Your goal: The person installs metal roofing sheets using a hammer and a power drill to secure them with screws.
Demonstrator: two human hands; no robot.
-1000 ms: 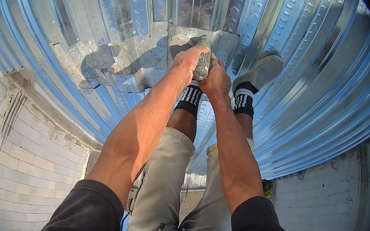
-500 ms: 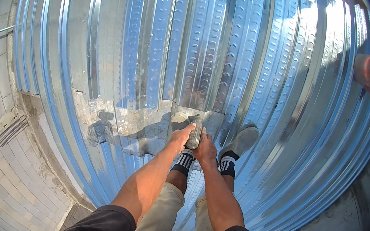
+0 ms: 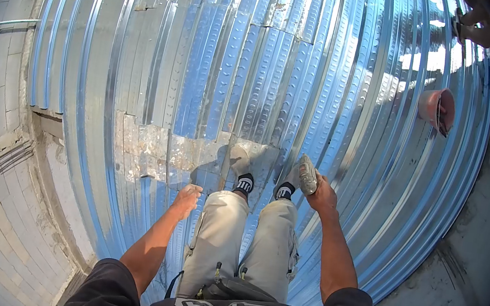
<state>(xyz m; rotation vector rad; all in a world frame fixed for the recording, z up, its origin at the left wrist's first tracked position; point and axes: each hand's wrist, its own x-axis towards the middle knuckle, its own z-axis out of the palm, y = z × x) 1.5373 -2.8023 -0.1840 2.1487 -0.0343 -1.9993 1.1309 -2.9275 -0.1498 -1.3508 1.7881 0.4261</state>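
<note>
While gripping a dusty grey bottle-shaped object (image 3: 308, 174) tight in the fingers of the right hand (image 3: 321, 196), with the left hand (image 3: 187, 198) balled into a fist, standing mid-deck on ribbed metal decking (image 3: 353, 137), cement patch (image 3: 152, 146) toward its left edge, pink bucket (image 3: 436, 108) near its right edge.

Right hand (image 3: 322, 198) grips grey object (image 3: 307, 174) over corrugated decking (image 3: 383, 147).

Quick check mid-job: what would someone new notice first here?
The shiny ribbed metal decking fills nearly the whole view underfoot. At centre, the right hand grips a dusty grey cylinder, and a pink bucket sits on the decking at upper right.
</note>
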